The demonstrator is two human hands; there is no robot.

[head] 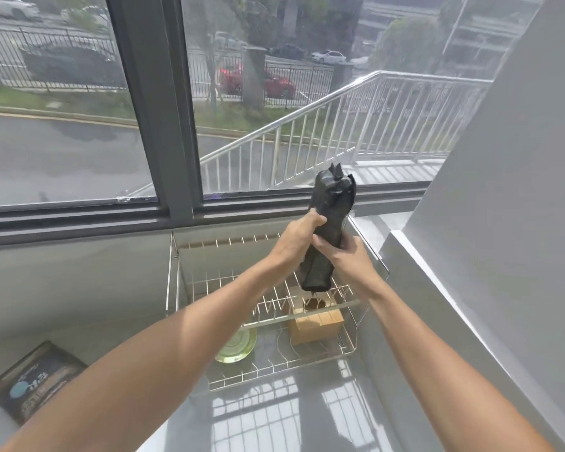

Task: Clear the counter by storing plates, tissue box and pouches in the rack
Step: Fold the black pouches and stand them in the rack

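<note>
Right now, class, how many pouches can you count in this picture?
2. One black pouch is held upright in both hands, left hand and right hand, above the rack. One dark pouch lies flat on the counter at far left. The arms may hide others.

- Looks like a kitchen-type spot in a bldg, upper floor.
- Wire dish rack (268, 308) w/ plate slots on a glossy grey counter (274, 415), green plate (237, 345) in it.
- Big window (150, 102) right behind; outside: metal stair railing (323, 125), fence, street, parked cars.
- White walls.
</note>
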